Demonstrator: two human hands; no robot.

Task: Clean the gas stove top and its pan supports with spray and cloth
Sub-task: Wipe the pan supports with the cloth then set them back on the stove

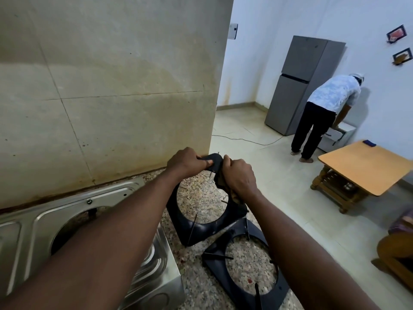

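A black pan support [201, 229] is tilted up off the speckled granite counter [201, 195]. My left hand [185, 163] grips its raised far corner. My right hand [238, 177] holds a dark brownish cloth [223, 186] pressed against the support's right edge. A second black pan support [245, 265] lies flat on the counter, partly under the first. The steel gas stove top [44, 220] sits at the left with its burner opening bare. No spray bottle is in view.
A stained tiled wall [100, 86] rises right behind the stove. Beyond the counter's right edge: a tiled floor, a grey fridge [301, 86], a wooden low table [362, 166], a cable on the floor, and a person [324, 113] bent over a white box.
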